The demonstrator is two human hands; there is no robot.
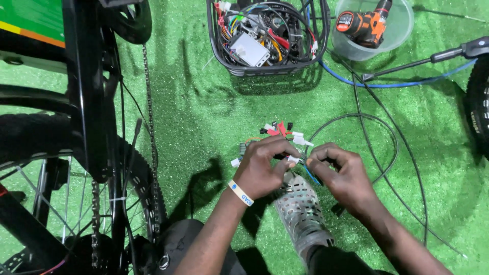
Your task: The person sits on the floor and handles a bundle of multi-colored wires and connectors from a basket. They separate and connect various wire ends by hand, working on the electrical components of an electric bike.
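Far centre, a dark wire basket [265,69] is packed with cables, connectors and a silver box. To its right, a clear tub [395,40] holds an orange drill [364,25]. Near centre, a wiring harness [280,133] is pinched above green turf [204,112]: left hand [260,170] and right hand [338,175], grips closed on its connectors. A bicycle [86,127] crowds the left; open turf lies between.

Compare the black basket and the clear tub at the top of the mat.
The basket is black, squarish and slatted; the tub is clear, round and solid-walled. The basket is crammed with tangled wires and a grey box; the tub holds only an orange-and-black drill. Both stand open-topped on the green mat, away from both hands.
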